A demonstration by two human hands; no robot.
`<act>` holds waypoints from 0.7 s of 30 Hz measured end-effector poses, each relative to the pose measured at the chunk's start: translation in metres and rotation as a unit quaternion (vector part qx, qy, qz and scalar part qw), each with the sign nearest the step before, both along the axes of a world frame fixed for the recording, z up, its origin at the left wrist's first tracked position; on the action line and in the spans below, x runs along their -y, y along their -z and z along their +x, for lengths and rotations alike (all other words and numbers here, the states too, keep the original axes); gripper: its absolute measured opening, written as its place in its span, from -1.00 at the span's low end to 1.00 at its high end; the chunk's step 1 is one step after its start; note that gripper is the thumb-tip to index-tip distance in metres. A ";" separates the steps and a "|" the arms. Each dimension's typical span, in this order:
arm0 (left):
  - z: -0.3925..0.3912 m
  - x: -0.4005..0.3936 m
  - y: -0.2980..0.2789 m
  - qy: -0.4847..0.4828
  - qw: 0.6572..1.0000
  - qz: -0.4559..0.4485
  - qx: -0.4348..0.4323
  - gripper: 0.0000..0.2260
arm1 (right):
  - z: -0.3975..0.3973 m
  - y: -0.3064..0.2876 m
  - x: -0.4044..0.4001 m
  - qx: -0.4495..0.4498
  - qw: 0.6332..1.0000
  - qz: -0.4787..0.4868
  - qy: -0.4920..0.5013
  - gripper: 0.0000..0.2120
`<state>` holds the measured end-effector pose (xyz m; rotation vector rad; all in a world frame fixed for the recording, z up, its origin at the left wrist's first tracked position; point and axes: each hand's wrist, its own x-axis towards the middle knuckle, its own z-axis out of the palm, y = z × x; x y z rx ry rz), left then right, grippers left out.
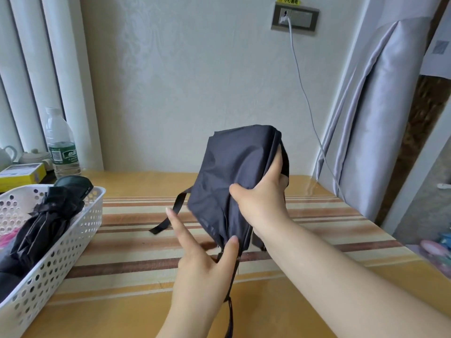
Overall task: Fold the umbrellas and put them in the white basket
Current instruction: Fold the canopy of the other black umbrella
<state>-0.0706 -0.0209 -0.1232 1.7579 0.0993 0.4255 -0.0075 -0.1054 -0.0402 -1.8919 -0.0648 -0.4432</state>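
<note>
Two hands worked one dark navy fabric folding umbrella (pixel 231 176), held up above the striped tan-and-brown surface (pixel 317 223), near its middle. The right hand (pixel 258 198) had its grip closed around the bunched canopy, thumb across the front of the cloth and fingers wrapped behind its right edge. The left hand (pixel 202 262) pinched the lower end of the canopy with its thumb, the forefinger stretched straight up towards the black closing strap (pixel 170 213) that hung loose off the canopy's left side (whether the other fingers touched the cloth could not be told). A thin dark cord (pixel 230 311) dangled from the bottom of the umbrella.

At the left edge of the surface stood a white perforated plastic basket (pixel 73 240), with a black folded umbrella (pixel 46 223) lying in it and its rounded end propped over the far rim. Behind the basket were a clear plastic water bottle with a green label (pixel 61 145), a yellow box (pixel 22 174) and a pale teapot (pixel 34 156). A white cable (pixel 302 89) ran down the wall from a grey socket panel (pixel 295 18).
</note>
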 end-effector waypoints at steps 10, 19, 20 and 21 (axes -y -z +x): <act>0.011 -0.006 0.016 0.048 0.992 0.101 0.056 -0.24 | -0.009 0.022 -0.024 0.015 1.000 -0.008 -0.007 -0.01; 0.019 -0.024 0.009 0.117 0.974 -0.191 0.037 -0.39 | 0.001 -0.018 0.047 0.113 0.962 -0.238 0.066 -0.42; 0.019 -0.024 0.008 0.116 0.970 -0.210 0.030 -0.40 | 0.003 -0.021 0.060 0.103 0.957 -0.258 0.088 -0.42; 0.020 -0.025 0.009 0.116 0.968 -0.223 0.024 -0.41 | 0.005 -0.025 0.070 0.067 0.960 -0.258 0.086 -0.43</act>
